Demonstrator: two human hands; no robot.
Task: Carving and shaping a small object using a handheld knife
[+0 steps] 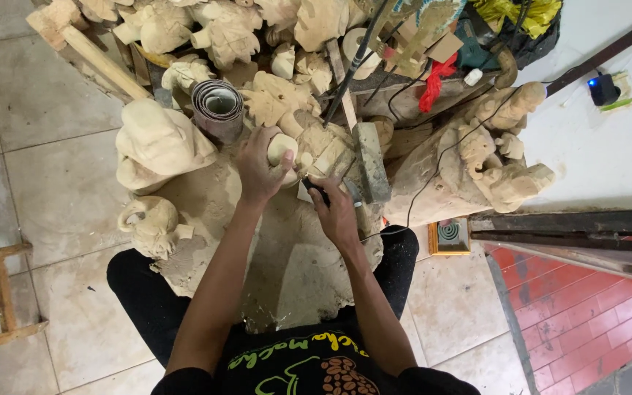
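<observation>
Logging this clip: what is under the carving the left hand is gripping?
The carving sits on a dusty wooden work block, steadied by the left hand. The right hand holds a dark tool against it. The contact underneath is covered.

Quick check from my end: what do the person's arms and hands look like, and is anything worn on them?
Both forearms are bare to above the elbows, with no gloves, watch or rings showing on the left hand or the right hand. Short black sleeves start near the shoulders, part of a black T-shirt with a yellow-green and brown print on the chest. Black trousers cover the legs.

A sandpaper roll [218, 108] stands left of the held carving [314, 146], behind the wooden block [287, 249].
</observation>
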